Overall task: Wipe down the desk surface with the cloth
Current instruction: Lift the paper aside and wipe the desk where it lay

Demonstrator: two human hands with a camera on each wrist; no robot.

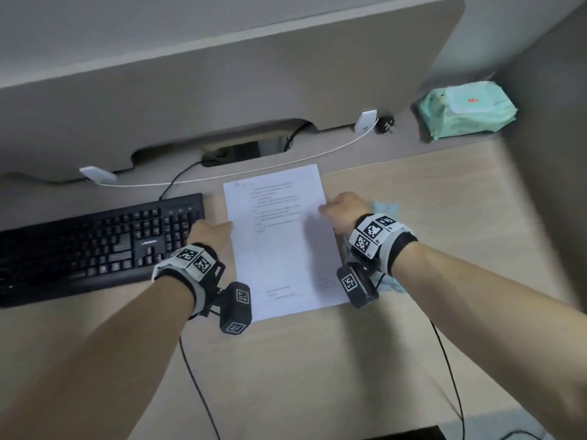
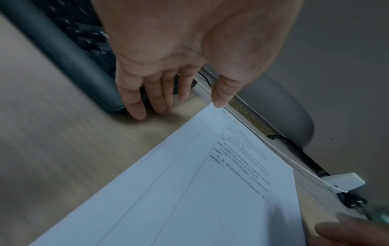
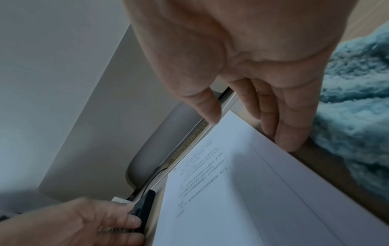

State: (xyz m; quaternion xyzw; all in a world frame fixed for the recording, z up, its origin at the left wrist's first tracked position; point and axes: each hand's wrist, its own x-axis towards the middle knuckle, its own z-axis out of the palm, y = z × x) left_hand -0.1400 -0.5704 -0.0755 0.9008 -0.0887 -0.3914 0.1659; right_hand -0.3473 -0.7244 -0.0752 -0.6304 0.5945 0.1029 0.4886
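A light blue fluffy cloth [image 1: 386, 207] [image 3: 353, 116] lies on the wooden desk [image 1: 317, 360], partly hidden under my right wrist. A stack of printed white paper [image 1: 279, 236] [image 2: 210, 191] [image 3: 252, 191] lies between my hands. My left hand [image 1: 212, 231] [image 2: 185, 99] is at its left edge, fingers straight down on the desk, thumb touching the paper's corner. My right hand [image 1: 341, 211] [image 3: 252, 129] is at the right edge, straight fingers along the side of the stack, thumb over its top. Neither hand touches the cloth.
A black keyboard [image 1: 95, 239] [image 2: 69, 50] sits just left of my left hand. A green pack of wet wipes [image 1: 463, 109] lies at the back right. A grey partition [image 1: 222, 90] closes the back, with a white cable [image 1: 317, 154] and a black plug [image 1: 384, 123] along its foot.
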